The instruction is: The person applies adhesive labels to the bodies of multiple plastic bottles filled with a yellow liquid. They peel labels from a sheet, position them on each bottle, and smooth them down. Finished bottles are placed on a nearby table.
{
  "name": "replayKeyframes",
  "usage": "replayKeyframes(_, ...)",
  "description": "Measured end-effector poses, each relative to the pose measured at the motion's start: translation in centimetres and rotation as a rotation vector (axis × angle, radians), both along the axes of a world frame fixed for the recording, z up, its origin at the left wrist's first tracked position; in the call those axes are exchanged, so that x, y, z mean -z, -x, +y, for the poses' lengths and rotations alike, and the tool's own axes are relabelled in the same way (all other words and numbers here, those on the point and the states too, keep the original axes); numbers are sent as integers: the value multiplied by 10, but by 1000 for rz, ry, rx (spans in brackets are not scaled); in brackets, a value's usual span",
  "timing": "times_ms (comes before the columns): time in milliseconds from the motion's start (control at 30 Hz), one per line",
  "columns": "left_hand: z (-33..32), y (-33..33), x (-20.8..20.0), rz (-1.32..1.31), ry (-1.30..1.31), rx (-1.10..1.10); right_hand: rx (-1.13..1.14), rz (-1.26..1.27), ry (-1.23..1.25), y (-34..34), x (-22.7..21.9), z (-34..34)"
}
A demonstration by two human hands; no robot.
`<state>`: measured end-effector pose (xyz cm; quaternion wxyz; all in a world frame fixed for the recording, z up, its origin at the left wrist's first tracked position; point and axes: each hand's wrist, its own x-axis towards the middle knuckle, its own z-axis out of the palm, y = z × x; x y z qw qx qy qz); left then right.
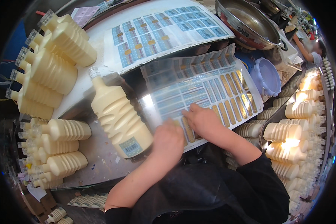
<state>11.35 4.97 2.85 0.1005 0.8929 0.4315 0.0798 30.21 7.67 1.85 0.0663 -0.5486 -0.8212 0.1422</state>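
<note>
A sheet of blue and gold stickers lies in front of me, curling up at its far edge. My right hand is over its near part, thumb and fingers pinched together near the top of a gold strip; whatever is between them is too small to make out. Close by on the left, my left hand hovers at the sheet's near left corner, its fingers smeared by motion. Left of that hand, a cream ribbed bottle with a clear neck lies on its side, a small blue label near its base.
More cream bottles lie stacked at the far left, and others nearer. Flat label sheets cover the white board beyond. A metal pan and a lilac basin stand at the far right. Rows of bottles line the right side.
</note>
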Motion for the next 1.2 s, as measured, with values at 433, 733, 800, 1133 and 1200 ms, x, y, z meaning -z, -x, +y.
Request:
replayKeyframes(433,1,3,-11,-135,22,7,38,191,14,13,6,23)
replayKeyframes(733,-15,46,-84,-802,-105,69,22,429,127,24,-9,31)
replayKeyframes(800,-17,80,-93,-756,-244,-149,133,481,427,25,-15,32)
replayKeyframes(1133,43,134,-46,-1651,725,-684,-10,217,427,49,-76,73)
replayKeyframes(1200,43,135,-46,-1632,726,-677,0,366,450,65,-113,82)
